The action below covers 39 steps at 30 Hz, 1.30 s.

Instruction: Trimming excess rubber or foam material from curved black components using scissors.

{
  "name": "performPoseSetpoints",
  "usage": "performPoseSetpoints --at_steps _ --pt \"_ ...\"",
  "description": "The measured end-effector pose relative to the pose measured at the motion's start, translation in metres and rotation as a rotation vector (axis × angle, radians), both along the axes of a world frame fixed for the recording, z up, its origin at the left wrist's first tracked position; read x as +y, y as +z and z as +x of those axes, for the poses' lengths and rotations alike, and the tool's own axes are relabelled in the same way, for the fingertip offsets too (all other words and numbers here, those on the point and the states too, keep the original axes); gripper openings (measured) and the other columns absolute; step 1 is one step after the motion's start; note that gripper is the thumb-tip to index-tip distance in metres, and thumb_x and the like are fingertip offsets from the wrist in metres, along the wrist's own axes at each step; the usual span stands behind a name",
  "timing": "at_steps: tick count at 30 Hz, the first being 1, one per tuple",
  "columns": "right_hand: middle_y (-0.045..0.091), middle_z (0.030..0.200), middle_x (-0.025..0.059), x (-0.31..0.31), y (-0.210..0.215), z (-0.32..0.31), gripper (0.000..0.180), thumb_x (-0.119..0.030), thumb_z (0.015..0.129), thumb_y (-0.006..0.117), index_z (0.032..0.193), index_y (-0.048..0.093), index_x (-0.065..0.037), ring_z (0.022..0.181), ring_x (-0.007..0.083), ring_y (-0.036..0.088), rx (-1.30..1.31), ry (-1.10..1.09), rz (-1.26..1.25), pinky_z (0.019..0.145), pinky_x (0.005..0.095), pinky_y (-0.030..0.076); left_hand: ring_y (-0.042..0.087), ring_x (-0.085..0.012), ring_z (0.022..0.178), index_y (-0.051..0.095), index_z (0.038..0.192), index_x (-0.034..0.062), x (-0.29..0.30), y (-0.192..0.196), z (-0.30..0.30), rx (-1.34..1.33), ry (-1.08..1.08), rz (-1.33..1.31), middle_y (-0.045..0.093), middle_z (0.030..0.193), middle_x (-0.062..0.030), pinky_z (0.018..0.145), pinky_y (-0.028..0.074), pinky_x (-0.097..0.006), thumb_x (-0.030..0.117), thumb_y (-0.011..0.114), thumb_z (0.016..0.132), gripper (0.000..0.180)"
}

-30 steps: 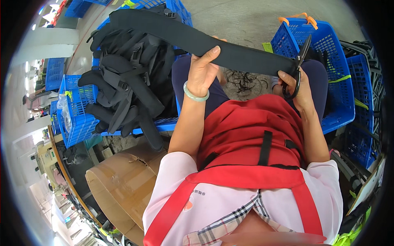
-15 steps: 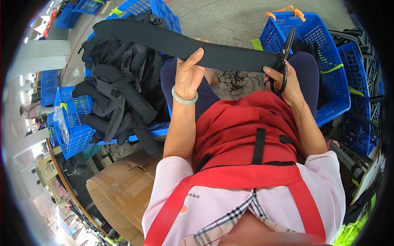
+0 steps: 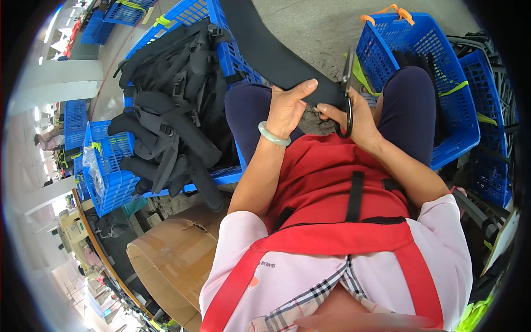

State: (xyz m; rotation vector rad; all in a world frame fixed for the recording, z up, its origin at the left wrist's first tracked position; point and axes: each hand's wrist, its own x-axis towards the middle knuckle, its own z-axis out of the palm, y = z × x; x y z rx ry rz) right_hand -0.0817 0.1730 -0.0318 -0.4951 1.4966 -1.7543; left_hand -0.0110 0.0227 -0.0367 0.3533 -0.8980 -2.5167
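A long black padded strap (image 3: 272,51) stretches from my hands up past the far edge of the picture. My left hand (image 3: 287,108) grips its near part, thumb on top and fingers underneath. Close by on the right, my right hand (image 3: 358,120) holds a pair of scissors (image 3: 348,74) by the black handles, blades pointing away from me. Thumb and fingers of that hand also meet at the strap's near end. Whether the blades are parted is hard to make out.
On my left, a blue crate (image 3: 229,58) overflows with black padded straps (image 3: 182,119) and buckles. Another blue crate (image 3: 456,99) with dark pieces stands at my right knee. A cardboard box (image 3: 171,260) sits at lower left. Black scraps (image 3: 327,62) lie on the floor.
The strap has swung from lying crosswise to pointing away from me. My left hand has slid right along it, close to my right hand, which has shifted left with the scissors.
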Motion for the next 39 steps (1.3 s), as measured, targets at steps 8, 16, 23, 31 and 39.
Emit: performPoseSetpoints --at_steps 8,16,23,31,39 --pt "0.055 0.079 0.0076 0.041 0.05 -0.03 0.053 -0.024 0.077 0.079 0.112 0.049 0.002 0.072 0.0121 0.052 0.519 0.341 0.381 0.064 0.0268 0.043 0.065 -0.0161 0.085 0.064 0.099 0.0029 -0.017 0.003 0.013 0.005 -0.044 -0.067 0.067 0.093 -0.0057 0.076 0.053 -0.029 -0.008 0.069 0.079 0.023" --pt "0.058 0.088 0.0171 0.064 0.046 -0.042 0.069 -0.043 0.071 0.081 0.108 0.047 0.003 0.077 0.0281 0.055 0.633 0.478 0.39 0.072 0.0375 0.046 0.064 -0.0222 0.102 0.067 0.103 0.0049 -0.024 -0.008 0.015 0.087 -0.138 -0.072 0.068 0.102 -0.0084 0.092 0.052 -0.037 -0.011 0.064 0.081 0.027" --pt "0.052 0.078 0.0156 0.06 0.047 -0.042 0.069 -0.044 0.069 0.082 0.108 0.047 0.002 0.068 0.0329 0.051 0.695 0.492 0.392 0.064 0.0395 0.043 0.064 -0.0227 0.102 0.067 0.103 0.0053 -0.02 -0.01 0.015 0.085 -0.142 -0.077 0.069 0.102 -0.008 0.093 0.051 -0.039 -0.012 0.065 0.081 0.028" --pt "0.049 0.071 0.015 0.063 0.042 -0.044 0.064 -0.045 0.073 0.078 0.104 0.048 0.003 0.063 0.0295 0.047 0.66 0.514 0.407 0.061 0.0377 0.041 0.064 -0.023 0.1 0.067 0.103 0.0049 -0.021 -0.012 0.014 0.079 -0.124 -0.087 0.069 0.102 -0.0104 0.092 0.051 -0.037 -0.012 0.065 0.081 0.028" --pt "0.046 0.066 0.0144 0.056 0.041 -0.036 0.056 -0.042 0.079 0.074 0.102 0.05 0.003 0.059 0.0256 0.042 0.615 0.477 0.437 0.057 0.0362 0.04 0.065 -0.0228 0.098 0.066 0.104 0.0042 -0.02 -0.015 0.014 0.066 -0.13 -0.092 0.068 0.103 -0.0107 0.09 0.051 -0.037 -0.011 0.065 0.081 0.027"
